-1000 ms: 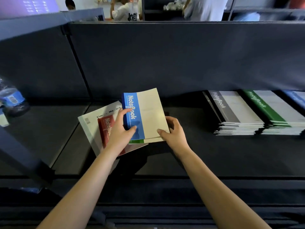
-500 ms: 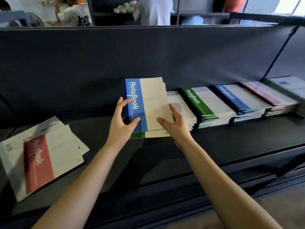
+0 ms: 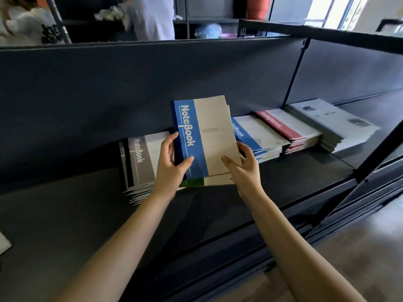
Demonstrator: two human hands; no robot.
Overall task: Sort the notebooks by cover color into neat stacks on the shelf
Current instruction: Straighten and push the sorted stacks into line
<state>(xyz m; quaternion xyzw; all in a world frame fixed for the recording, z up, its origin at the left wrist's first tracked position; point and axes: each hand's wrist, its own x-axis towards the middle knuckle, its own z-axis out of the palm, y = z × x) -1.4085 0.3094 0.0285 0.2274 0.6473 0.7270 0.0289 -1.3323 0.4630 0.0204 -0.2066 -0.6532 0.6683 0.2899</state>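
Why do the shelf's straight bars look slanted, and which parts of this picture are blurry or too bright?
Head view: the wide-angle lens tilts the shelf frame; the window is blown out white; the people behind the partition are smeared by blur; the red stack has soft lettering, whereas the blue notebook reads sharp; the shelf board sits in dim shadow.

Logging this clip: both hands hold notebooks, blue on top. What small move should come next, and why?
Probably slide the top blue notebook right onto the blue stack: its cover matches, that stack lies just beside the right hand, and a green notebook waits beneath.
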